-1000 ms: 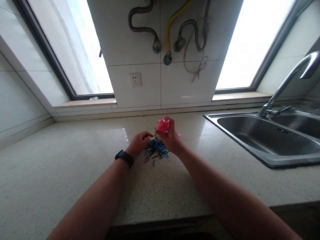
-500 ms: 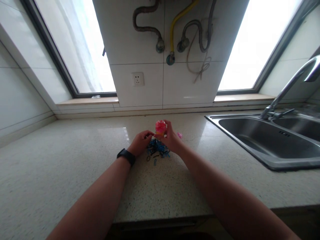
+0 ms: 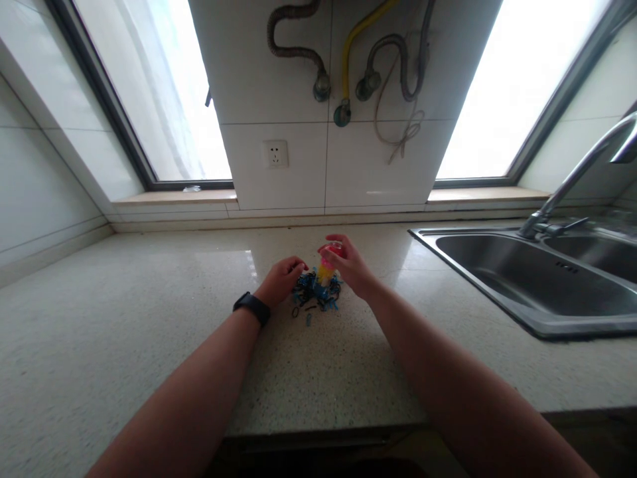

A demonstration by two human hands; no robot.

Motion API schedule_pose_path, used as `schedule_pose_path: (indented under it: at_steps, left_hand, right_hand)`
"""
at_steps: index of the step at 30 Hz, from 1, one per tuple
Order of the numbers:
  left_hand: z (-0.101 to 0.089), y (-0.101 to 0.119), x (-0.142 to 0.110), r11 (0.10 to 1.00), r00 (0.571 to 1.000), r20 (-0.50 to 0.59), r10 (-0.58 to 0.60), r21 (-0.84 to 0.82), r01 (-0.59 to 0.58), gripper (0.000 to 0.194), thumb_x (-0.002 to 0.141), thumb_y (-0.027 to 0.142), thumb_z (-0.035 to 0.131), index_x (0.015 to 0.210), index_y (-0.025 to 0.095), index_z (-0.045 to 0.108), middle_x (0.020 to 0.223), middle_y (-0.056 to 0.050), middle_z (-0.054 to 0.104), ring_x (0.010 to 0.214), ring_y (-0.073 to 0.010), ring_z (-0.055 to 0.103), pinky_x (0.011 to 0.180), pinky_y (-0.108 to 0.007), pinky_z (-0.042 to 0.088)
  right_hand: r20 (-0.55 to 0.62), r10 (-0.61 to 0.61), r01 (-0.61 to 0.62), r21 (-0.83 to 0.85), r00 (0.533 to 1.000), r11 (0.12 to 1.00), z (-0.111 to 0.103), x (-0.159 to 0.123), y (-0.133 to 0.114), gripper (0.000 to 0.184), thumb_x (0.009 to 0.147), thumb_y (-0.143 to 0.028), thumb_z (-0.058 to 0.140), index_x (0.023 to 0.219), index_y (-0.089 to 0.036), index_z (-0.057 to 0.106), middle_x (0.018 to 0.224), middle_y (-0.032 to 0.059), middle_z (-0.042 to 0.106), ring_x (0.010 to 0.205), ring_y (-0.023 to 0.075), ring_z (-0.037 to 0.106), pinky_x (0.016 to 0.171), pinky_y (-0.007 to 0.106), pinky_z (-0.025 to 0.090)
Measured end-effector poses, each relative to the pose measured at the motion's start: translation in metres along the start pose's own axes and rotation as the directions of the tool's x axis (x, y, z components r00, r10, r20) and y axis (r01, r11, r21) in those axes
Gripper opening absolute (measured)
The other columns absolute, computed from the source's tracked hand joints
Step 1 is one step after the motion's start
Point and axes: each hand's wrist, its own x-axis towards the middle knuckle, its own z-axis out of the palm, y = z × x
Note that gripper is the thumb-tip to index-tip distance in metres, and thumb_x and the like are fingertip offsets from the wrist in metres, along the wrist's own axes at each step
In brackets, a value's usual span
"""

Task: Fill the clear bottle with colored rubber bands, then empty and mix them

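Note:
My right hand [image 3: 349,260] is closed round the top of a small bottle-like container [image 3: 326,271], red above, pink in the middle and yellow below. Its lower end meets the back of a loose pile of small blue and black bands [image 3: 317,292]; I cannot tell whether it rests on them or on the counter. To the left of the pile, my left hand [image 3: 283,279] has its thumb and forefinger pressed together. What sits between those fingertips, if anything, is too small to make out. A dark watch [image 3: 252,307] is on the left wrist.
Speckled stone makes up the counter [image 3: 149,318]. A steel sink [image 3: 502,272] with a curved tap [image 3: 572,176] is set in at the right. Behind stands a tiled wall with a socket [image 3: 275,154] and hoses [image 3: 346,53]. A few bands [image 3: 308,319] lie in front of the pile.
The container was held up and tipped with its round red end toward me; now it is lower and more upright at the pile. A pink piece at the right is now hidden behind my right hand.

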Motion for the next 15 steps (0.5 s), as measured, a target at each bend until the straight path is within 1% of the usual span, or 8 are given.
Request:
schedule_pose_path:
  at_steps: [3, 5, 6, 7, 9, 11, 12, 15]
  left_hand:
    - [0.000, 0.000, 0.000, 1.000, 1.000, -0.001, -0.006, 0.008, 0.006, 0.031, 0.091, 0.034, 0.043, 0.091, 0.016, 0.067, 0.077, -0.002, 0.062, 0.073, -0.0161, 0.054, 0.070, -0.027, 0.041]
    - [0.000, 0.000, 0.000, 1.000, 1.000, -0.002, 0.000, 0.009, 0.000, 0.031, 0.091, 0.034, 0.043, 0.091, 0.015, 0.068, 0.076, -0.002, 0.062, 0.072, -0.0159, 0.053, 0.069, -0.027, 0.041]
    - [0.000, 0.000, 0.000, 1.000, 1.000, -0.002, 0.005, 0.009, -0.005, 0.031, 0.091, 0.034, 0.043, 0.091, 0.015, 0.068, 0.076, -0.002, 0.061, 0.072, -0.0157, 0.053, 0.069, -0.027, 0.040]
    - [0.000, 0.000, 0.000, 1.000, 1.000, -0.001, 0.005, 0.006, -0.005, 0.031, 0.091, 0.034, 0.043, 0.091, 0.015, 0.068, 0.075, -0.001, 0.060, 0.071, -0.0154, 0.052, 0.068, -0.026, 0.040]
    - [0.000, 0.000, 0.000, 1.000, 1.000, -0.002, -0.018, -0.005, 0.018, 0.031, 0.091, 0.034, 0.043, 0.091, 0.015, 0.067, 0.071, 0.000, 0.058, 0.066, -0.0146, 0.050, 0.064, -0.026, 0.039]
    - [0.000, 0.000, 0.000, 0.999, 0.999, -0.007, -0.045, -0.024, 0.045, 0.031, 0.090, 0.035, 0.043, 0.092, 0.015, 0.067, 0.069, 0.000, 0.056, 0.064, -0.0141, 0.048, 0.062, -0.025, 0.038]
    - [0.000, 0.000, 0.000, 0.998, 0.999, -0.011, -0.052, -0.034, 0.051, 0.031, 0.090, 0.035, 0.043, 0.092, 0.015, 0.067, 0.068, 0.000, 0.055, 0.063, -0.0139, 0.047, 0.061, -0.025, 0.037]
    - [0.000, -0.001, 0.001, 0.998, 0.999, -0.012, -0.047, -0.039, 0.047, 0.032, 0.091, 0.036, 0.043, 0.092, 0.016, 0.067, 0.069, 0.000, 0.055, 0.064, -0.0137, 0.047, 0.061, -0.025, 0.037]
  right_hand:
    - [-0.024, -0.051, 0.051, 0.011, 0.998, 0.999, 0.000, 0.000, -0.008, 0.041, 0.083, -0.049, 0.063, 0.112, -0.021, 0.053, 0.095, 0.0042, 0.065, 0.080, 0.0148, 0.061, 0.074, 0.031, 0.050]
    - [-0.121, -0.159, 0.158, -0.017, 0.980, 0.987, 0.002, -0.002, -0.015, 0.037, 0.086, -0.049, 0.059, 0.112, -0.023, 0.050, 0.097, 0.0039, 0.063, 0.080, 0.0149, 0.060, 0.073, 0.031, 0.050]
    - [-0.175, -0.217, 0.209, -0.061, 0.960, 0.976, 0.003, -0.004, -0.018, 0.036, 0.088, -0.048, 0.057, 0.113, -0.024, 0.049, 0.098, 0.0037, 0.062, 0.080, 0.0150, 0.060, 0.073, 0.030, 0.050]
    - [-0.191, -0.255, 0.235, -0.121, 0.948, 0.964, 0.004, -0.006, -0.020, 0.035, 0.088, -0.047, 0.056, 0.114, -0.025, 0.047, 0.098, 0.0033, 0.061, 0.080, 0.0150, 0.059, 0.073, 0.030, 0.049]
    - [-0.085, -0.248, 0.220, -0.249, 0.965, 0.943, 0.006, -0.010, -0.021, 0.035, 0.087, -0.046, 0.059, 0.113, -0.025, 0.049, 0.092, 0.0016, 0.061, 0.075, 0.0148, 0.057, 0.071, 0.030, 0.048]
    - [0.023, -0.200, 0.197, -0.315, 0.979, 0.929, 0.008, -0.012, -0.021, 0.036, 0.085, -0.046, 0.062, 0.112, -0.025, 0.050, 0.086, 0.0002, 0.059, 0.070, 0.0143, 0.055, 0.069, 0.030, 0.047]
    - [0.024, -0.201, 0.199, -0.306, 0.979, 0.931, 0.009, -0.013, -0.021, 0.038, 0.085, -0.047, 0.061, 0.114, -0.026, 0.048, 0.087, 0.0004, 0.059, 0.070, 0.0143, 0.055, 0.069, 0.030, 0.047]
    - [-0.063, -0.236, 0.217, -0.223, 0.970, 0.950, 0.011, -0.013, -0.020, 0.040, 0.090, -0.048, 0.054, 0.122, -0.028, 0.041, 0.096, 0.0023, 0.059, 0.073, 0.0147, 0.056, 0.067, 0.029, 0.047]
